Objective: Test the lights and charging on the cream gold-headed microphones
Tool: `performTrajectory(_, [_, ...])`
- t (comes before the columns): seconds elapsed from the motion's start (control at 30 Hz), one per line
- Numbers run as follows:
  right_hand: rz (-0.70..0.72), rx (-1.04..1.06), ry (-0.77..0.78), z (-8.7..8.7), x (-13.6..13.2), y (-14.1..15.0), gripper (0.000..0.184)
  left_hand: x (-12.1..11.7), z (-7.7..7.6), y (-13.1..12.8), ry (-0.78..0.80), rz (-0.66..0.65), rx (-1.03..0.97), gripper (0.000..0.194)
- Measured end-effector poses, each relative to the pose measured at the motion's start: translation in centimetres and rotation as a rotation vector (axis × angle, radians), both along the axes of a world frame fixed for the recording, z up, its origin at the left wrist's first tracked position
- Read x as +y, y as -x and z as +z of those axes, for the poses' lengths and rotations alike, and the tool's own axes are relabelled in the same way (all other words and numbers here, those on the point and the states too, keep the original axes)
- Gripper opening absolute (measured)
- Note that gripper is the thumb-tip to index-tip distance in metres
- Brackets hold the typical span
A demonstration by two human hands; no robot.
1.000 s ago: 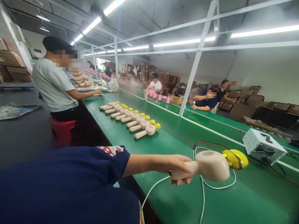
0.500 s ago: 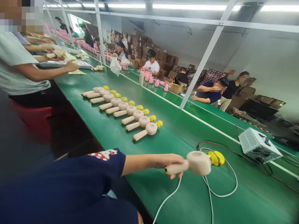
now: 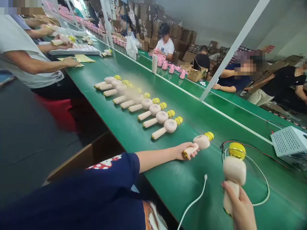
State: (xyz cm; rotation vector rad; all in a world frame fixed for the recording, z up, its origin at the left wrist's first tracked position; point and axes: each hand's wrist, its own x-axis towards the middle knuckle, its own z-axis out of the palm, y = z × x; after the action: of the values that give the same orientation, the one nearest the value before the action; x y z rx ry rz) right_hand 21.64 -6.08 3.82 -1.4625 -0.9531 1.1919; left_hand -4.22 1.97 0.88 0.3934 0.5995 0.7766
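My left hand [image 3: 185,150] is closed round the handle of a cream toy microphone [image 3: 200,142] with a gold head, held low over the green belt [image 3: 182,179] at the near end of a row of several like microphones [image 3: 144,105]. My right hand [image 3: 240,207] grips the handle of a second cream microphone [image 3: 233,169], held upright with its gold head up. A white cable [image 3: 194,201] lies loose on the belt between my hands, its plug end free.
A white box with a fan grille [image 3: 289,145] and red and black wires sits at the right. A person in a grey shirt [image 3: 21,48] works at the left. Other people sit beyond a white post [image 3: 230,52], with cardboard boxes behind.
My left hand has carried its microphone away from the cable toward the row. My right hand has come into view holding a second microphone. The view has tilted down.
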Motion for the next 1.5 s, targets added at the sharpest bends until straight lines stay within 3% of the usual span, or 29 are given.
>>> performTrajectory(0.1, [0.048, 0.209, 0.052, 0.0, 3.2, 3.4, 0.065, 0.4, -0.7, 0.4, 0.013, -0.012, -0.056, 0.035])
performTrajectory(0.23, [0.145, 0.289, 0.15, -1.3, 5.0, 6.0, 0.05, 0.6, -1.1, 0.4, -0.01, -0.028, -0.11, 0.038])
performTrajectory(0.37, [0.126, 0.31, 0.146, -3.6, 4.6, 5.6, 0.048, 0.2, -1.6, -0.3, -0.022, -0.079, -0.114, 0.042])
performTrajectory(0.47, [0.079, 0.326, 0.126, -4.3, 4.2, 4.7, 0.049, -0.4, -1.5, -1.1, -0.129, -0.06, -0.082, 0.051])
performTrajectory(0.57, [0.041, 0.341, 0.15, -4.3, 4.2, 4.4, 0.047, -1.0, -1.2, -1.7, -0.28, -0.01, 0.026, 0.051])
performTrajectory(0.67, [0.048, 0.387, 0.163, -3.9, 4.2, 4.8, 0.045, -1.2, -1.2, -2.0, -0.332, 0.015, 0.103, 0.046])
performTrajectory(0.9, [0.138, 0.53, 0.133, -2.4, 3.4, 5.8, 0.036, -1.1, -1.5, -2.0, -0.292, -0.052, 0.079, 0.044])
performTrajectory(1.07, [0.184, 0.511, 0.103, -2.6, 3.2, 5.7, 0.027, -1.3, -1.4, -1.9, -0.261, -0.053, 0.002, 0.046])
performTrajectory(1.5, [0.203, 0.565, 0.081, -2.3, 3.0, 6.1, 0.029, -1.3, -0.9, -1.3, -0.246, -0.07, -0.092, 0.046])
